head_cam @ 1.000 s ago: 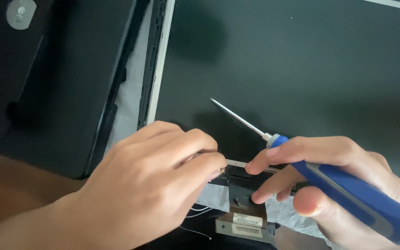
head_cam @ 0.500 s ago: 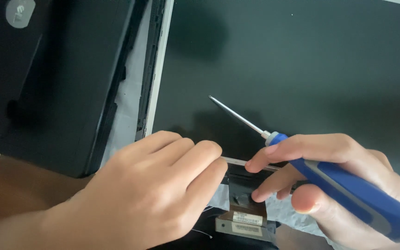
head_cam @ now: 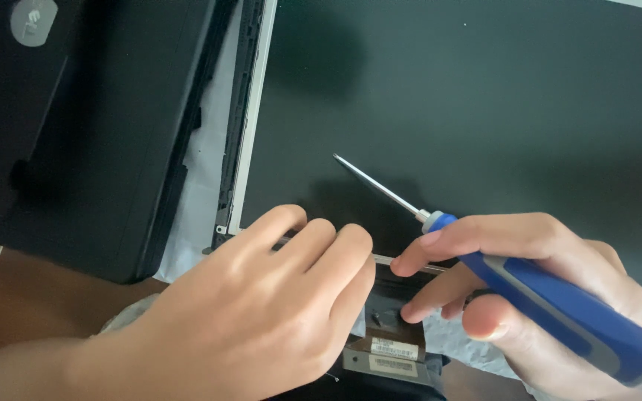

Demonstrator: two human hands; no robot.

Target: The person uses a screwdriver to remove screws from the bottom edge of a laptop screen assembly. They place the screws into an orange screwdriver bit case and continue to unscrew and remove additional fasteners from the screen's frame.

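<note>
A blue-handled screwdriver (head_cam: 559,312) was grasped in the right hand (head_cam: 529,297), the fingers wrapped round the handle and the thumb laid along its underside. Its thin metal shaft was pointed up and to the left, the tip held over the dark display panel (head_cam: 469,111) without clearly touching it. The index and middle fingertips of that hand were pressed at the panel's lower edge, just beside a small circuit board (head_cam: 388,353) with pale labels.

The left hand (head_cam: 261,319) was laid palm down over the lower left corner of the panel, its fingers curled loosely with the tips at the panel's silver metal frame (head_cam: 250,148). Nothing was seen to be gripped in it; what lay under the palm could not be told.

The panel was resting flat, well within reach of both hands. To its left a black plastic casing (head_cam: 91,134) was lying on a brown wooden table (head_cam: 31,304), with white wrapping material (head_cam: 202,193) showing between casing and frame.
</note>
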